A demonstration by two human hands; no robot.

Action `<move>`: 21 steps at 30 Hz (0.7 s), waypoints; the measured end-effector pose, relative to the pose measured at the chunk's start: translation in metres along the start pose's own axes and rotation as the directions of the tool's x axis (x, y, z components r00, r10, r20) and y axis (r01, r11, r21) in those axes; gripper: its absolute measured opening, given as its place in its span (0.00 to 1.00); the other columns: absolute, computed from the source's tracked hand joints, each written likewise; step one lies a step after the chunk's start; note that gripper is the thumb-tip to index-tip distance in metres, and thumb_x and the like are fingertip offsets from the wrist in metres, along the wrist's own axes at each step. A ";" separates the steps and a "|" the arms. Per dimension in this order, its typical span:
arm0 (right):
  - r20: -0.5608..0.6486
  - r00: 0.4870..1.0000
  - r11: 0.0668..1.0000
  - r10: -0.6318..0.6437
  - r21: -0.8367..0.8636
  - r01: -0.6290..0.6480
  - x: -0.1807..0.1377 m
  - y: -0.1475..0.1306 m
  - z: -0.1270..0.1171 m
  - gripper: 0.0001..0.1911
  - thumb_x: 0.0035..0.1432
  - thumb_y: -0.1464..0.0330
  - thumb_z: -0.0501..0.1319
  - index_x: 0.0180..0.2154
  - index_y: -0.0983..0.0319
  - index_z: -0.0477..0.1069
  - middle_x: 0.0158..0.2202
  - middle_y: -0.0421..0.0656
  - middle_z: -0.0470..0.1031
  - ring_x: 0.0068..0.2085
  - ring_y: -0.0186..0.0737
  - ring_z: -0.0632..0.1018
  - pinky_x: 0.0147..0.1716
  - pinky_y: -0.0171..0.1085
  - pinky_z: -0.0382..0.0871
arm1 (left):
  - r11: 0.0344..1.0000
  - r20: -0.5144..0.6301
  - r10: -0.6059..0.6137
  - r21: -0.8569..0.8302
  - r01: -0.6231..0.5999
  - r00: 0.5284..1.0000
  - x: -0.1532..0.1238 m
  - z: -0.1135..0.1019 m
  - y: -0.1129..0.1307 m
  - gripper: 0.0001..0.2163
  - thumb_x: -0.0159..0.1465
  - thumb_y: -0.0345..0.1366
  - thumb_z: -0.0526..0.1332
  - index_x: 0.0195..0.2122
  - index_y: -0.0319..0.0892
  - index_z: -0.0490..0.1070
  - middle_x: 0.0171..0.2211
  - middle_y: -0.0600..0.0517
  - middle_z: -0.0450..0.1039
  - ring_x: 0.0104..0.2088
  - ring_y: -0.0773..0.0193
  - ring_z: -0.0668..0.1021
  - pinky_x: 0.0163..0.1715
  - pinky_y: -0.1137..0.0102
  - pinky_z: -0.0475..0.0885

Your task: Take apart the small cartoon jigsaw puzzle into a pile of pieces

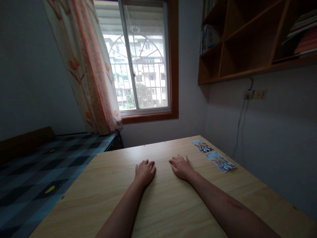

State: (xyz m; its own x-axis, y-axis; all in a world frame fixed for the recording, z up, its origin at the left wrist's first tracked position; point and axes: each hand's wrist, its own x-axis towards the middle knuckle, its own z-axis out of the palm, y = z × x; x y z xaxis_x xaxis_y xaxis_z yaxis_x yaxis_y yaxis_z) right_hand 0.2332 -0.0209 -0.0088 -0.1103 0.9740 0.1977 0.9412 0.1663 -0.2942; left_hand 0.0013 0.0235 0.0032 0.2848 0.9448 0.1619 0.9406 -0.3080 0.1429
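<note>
Both my hands rest palm down on a light wooden table (158, 205), a short gap between them. My left hand (145, 172) lies with its fingers loosely spread and holds nothing. Fingers apart, my right hand (181, 167) also touches only the tabletop. To the right of it lie two colourful printed sheets, one nearer (220, 161) and one farther back (201, 145), flat near the table's right edge. What is printed on them is too small to make out.
A bed with a checked cover (71, 162) stands along the left side. Ahead are a window (148, 76) and a flowered curtain (86, 66). A wooden wall shelf (247, 49) with books hangs at the upper right, above a socket (259, 95) with a dangling cable (238, 129).
</note>
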 end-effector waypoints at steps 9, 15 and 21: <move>-0.028 0.977 0.971 0.211 -0.107 -0.213 0.004 0.012 -0.009 0.23 0.66 0.58 0.49 0.57 0.52 0.71 0.65 0.47 0.63 0.70 0.66 0.46 0.58 0.75 0.26 | 1.000 0.007 0.006 0.019 -0.006 1.000 0.003 0.000 -0.001 0.22 0.67 0.46 0.52 0.60 0.50 0.70 0.65 0.45 0.63 0.65 0.48 0.62 0.62 0.49 0.55; 0.001 0.911 0.901 0.413 -0.142 -0.409 0.008 0.048 -0.030 0.22 0.63 0.63 0.52 0.56 0.52 0.72 0.64 0.49 0.63 0.70 0.67 0.44 0.57 0.77 0.30 | 0.999 0.017 0.007 0.036 -0.008 1.000 0.004 -0.001 -0.001 0.21 0.68 0.46 0.52 0.60 0.51 0.69 0.65 0.45 0.62 0.65 0.48 0.62 0.61 0.47 0.56; -0.070 0.798 0.790 0.598 -0.116 -0.602 0.007 0.104 -0.070 0.27 0.63 0.63 0.53 0.64 0.48 0.63 0.70 0.47 0.53 0.70 0.65 0.47 0.56 0.77 0.39 | 0.999 0.026 0.007 0.046 -0.008 1.000 0.005 -0.004 0.001 0.21 0.68 0.47 0.52 0.60 0.51 0.70 0.65 0.45 0.62 0.66 0.48 0.62 0.61 0.47 0.56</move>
State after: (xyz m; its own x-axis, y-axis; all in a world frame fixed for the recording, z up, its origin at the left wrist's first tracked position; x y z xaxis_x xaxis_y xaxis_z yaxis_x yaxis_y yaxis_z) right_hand 0.3532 -0.0071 0.0276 0.4972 0.8664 0.0469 0.8469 -0.4728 -0.2432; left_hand 0.0034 0.0271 0.0079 0.2961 0.9452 0.1377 0.9458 -0.3103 0.0960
